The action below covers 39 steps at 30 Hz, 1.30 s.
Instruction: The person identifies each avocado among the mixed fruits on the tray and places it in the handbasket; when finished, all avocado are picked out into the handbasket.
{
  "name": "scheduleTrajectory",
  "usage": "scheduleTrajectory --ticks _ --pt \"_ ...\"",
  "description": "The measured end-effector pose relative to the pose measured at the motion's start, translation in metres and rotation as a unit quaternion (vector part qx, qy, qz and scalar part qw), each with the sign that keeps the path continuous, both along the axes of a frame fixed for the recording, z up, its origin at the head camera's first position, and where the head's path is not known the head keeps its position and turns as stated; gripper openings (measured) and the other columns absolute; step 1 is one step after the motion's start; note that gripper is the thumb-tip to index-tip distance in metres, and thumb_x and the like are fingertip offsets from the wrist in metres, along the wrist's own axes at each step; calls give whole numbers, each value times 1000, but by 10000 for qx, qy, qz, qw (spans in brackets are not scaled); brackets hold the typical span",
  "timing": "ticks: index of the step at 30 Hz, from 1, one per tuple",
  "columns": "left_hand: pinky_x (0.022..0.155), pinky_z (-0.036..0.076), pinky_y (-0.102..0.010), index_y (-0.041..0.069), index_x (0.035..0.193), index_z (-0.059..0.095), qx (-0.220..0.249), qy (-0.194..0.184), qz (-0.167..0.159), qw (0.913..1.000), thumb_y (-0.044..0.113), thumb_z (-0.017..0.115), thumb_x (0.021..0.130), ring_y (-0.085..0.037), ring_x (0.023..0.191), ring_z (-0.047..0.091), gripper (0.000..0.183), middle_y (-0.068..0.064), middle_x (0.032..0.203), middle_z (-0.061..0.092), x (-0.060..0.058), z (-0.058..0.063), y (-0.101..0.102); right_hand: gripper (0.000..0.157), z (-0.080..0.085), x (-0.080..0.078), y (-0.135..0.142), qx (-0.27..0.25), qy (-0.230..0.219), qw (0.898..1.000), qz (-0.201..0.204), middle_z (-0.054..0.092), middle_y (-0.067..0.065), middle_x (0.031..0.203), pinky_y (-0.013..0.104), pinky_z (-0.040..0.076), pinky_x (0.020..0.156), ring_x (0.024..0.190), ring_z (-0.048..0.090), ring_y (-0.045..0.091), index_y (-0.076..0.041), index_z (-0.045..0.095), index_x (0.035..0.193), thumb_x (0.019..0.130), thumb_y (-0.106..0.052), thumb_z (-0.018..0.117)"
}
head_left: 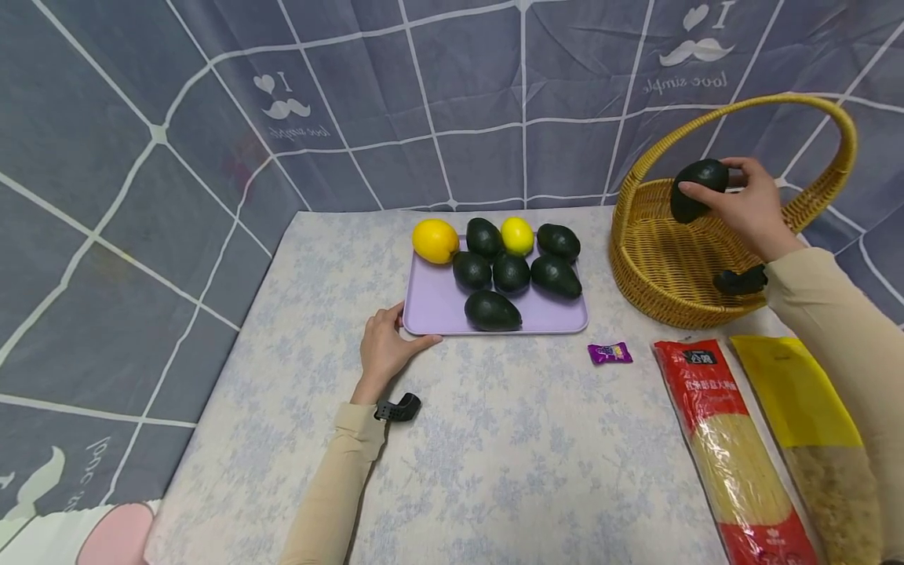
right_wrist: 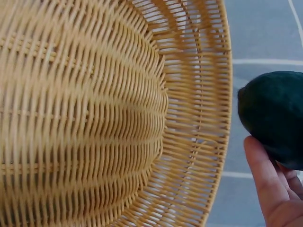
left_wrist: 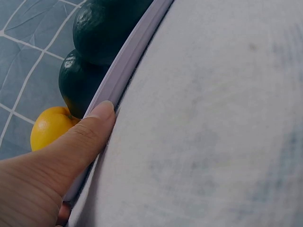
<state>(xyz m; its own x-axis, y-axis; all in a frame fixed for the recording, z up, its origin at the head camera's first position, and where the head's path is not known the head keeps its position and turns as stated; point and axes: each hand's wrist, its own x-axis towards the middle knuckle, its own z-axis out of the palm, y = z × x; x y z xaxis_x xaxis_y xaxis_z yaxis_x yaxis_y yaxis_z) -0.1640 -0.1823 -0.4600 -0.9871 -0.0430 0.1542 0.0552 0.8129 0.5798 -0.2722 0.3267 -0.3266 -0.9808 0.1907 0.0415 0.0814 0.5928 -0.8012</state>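
Note:
My right hand (head_left: 756, 205) holds a dark green avocado (head_left: 699, 191) up over the wicker basket (head_left: 625, 271), below its arched handle. The right wrist view shows the same avocado (right_wrist: 274, 118) beyond the woven rim, with fingers around its underside. At the near left corner of a lilac tray (head_left: 431, 310), my left hand (head_left: 384, 345) grips the edge. Its thumb (left_wrist: 87, 137) lies along the tray's rim in the left wrist view; the other fingers are mostly hidden. Several avocados (head_left: 493, 311) lie on the tray, with an orange-yellow fruit (head_left: 435, 241) and a yellow lemon-like fruit (head_left: 518, 236) along its far edge.
A purple-wrapped candy (head_left: 610, 353) lies between tray and basket. Nearer on the right are a red-ended pack of noodles (head_left: 734, 455) and a yellow bag (head_left: 805, 400), partly behind the right sleeve. A grey checked curtain (head_left: 480, 102) hangs behind the table.

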Motion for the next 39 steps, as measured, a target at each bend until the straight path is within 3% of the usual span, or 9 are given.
scheduleTrajectory --ticks 3,7,12,19,28,34,39 --pt "67 32 -35 5 136 51 14 -8 5 10000 50 84 65 -25 82 40 90 -9 90 49 -1 -1 -1 88 -2 -9 0 36 -254 9996 85 32 21 133 26 44 73 91 45 16 -15 22 151 82 -52 64" --pt "67 32 -35 5 136 51 12 9 -9 10000 49 84 66 -25 82 40 89 -8 90 49 -1 -2 -1 91 -7 -19 -2 -97 -501 9985 222 34 22 128 29 46 72 100 44 27 -11 19 151 83 -50 65" --pt "65 32 -35 4 136 51 0 79 -48 10000 49 84 66 -25 81 41 89 -8 89 49 -1 -2 -1 93 -13 -28 -4 -483 -659 9961 332 36 13 117 21 50 64 95 48 19 -7 19 149 81 -46 69" --pt "65 31 -34 4 136 51 8 60 -67 10000 49 84 66 -24 80 40 89 -8 88 48 -1 -3 -1 97 -27 -31 -4 -280 -855 9946 518 31 27 133 26 48 63 87 50 16 1 15 149 83 -47 67" --pt "64 30 -33 5 137 51 -11 -2 -37 10000 49 83 66 -24 79 40 89 -7 87 47 2 -4 -2 96 -41 -31 -5 -208 -1006 9930 584 20 34 144 32 48 76 115 39 41 -1 10 151 86 -44 66" --pt "64 30 -34 5 136 51 1 57 -22 10000 48 84 66 -24 79 40 89 -7 87 48 1 -3 -2 95 -41 -38 -6 197 -930 9937 594 26 35 141 31 48 67 90 53 32 1 16 150 84 -44 68" --pt "65 30 -34 4 136 51 20 74 -41 10000 48 84 66 -24 78 39 89 -8 86 47 1 -2 -2 94 -43 -40 -7 336 -994 9929 556 25 36 141 44 47 79 96 52 39 3 18 149 85 -44 68"
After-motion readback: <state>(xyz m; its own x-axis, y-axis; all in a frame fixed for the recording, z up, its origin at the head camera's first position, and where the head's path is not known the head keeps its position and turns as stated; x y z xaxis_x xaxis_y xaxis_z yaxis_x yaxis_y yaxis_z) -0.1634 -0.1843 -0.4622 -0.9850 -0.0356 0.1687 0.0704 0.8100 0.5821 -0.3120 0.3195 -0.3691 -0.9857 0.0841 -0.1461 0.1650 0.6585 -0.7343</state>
